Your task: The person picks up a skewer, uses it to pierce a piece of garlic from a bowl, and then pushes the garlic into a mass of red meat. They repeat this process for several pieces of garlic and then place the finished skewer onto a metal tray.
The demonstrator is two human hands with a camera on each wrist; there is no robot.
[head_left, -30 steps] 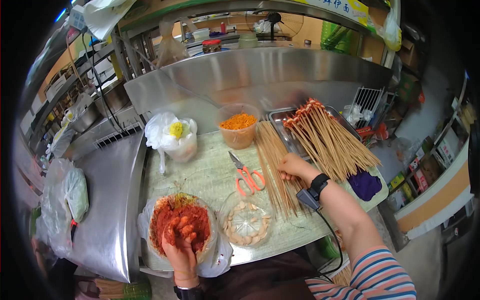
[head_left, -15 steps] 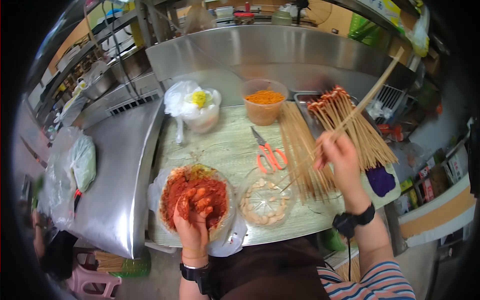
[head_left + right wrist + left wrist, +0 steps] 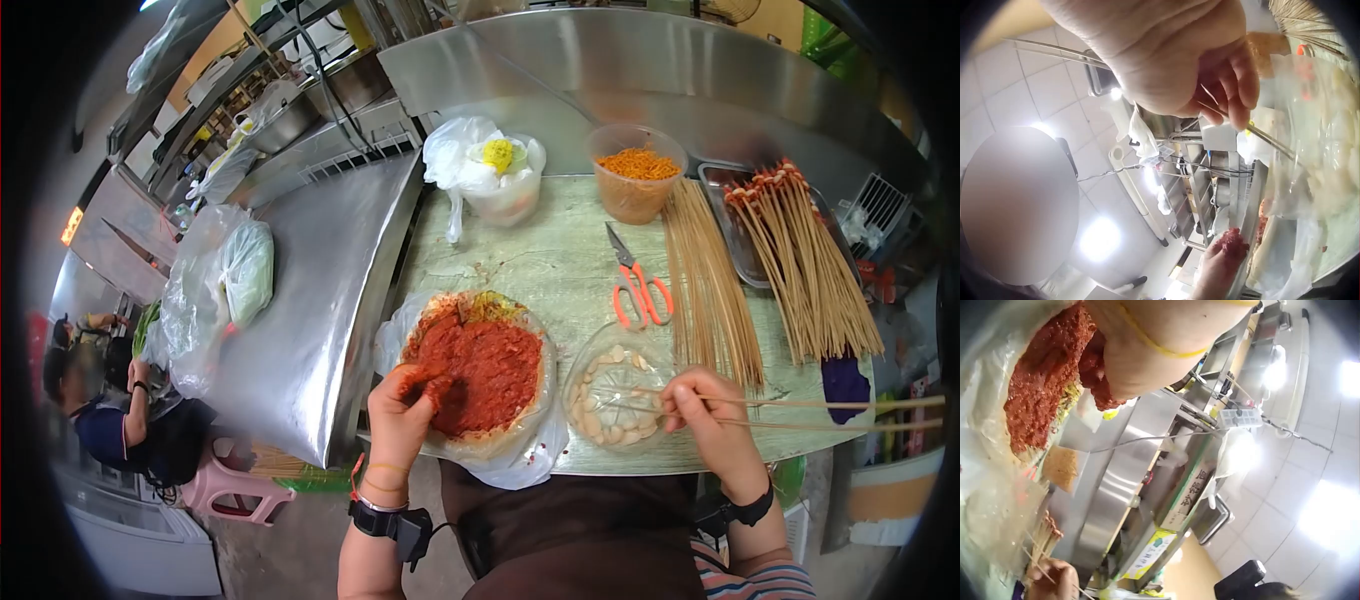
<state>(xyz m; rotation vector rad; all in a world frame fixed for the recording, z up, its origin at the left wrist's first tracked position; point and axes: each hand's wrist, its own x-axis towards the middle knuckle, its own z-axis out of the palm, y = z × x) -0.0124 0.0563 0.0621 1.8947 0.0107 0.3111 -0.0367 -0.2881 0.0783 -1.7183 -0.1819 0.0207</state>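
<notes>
Skewers (image 3: 830,412), formerly raised, now level over bowl (image 3: 572,390)

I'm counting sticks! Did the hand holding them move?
Yes. The right hand, gripping skewers, left the skewer pile beside the orange scissors for the clear bowl.

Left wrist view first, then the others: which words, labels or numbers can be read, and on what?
Pale sign: dark Chinese characters, too blurred to read.
Yellow-green banner below it: print too blurred to read.
Head and right wrist views: no readable text.
</notes>
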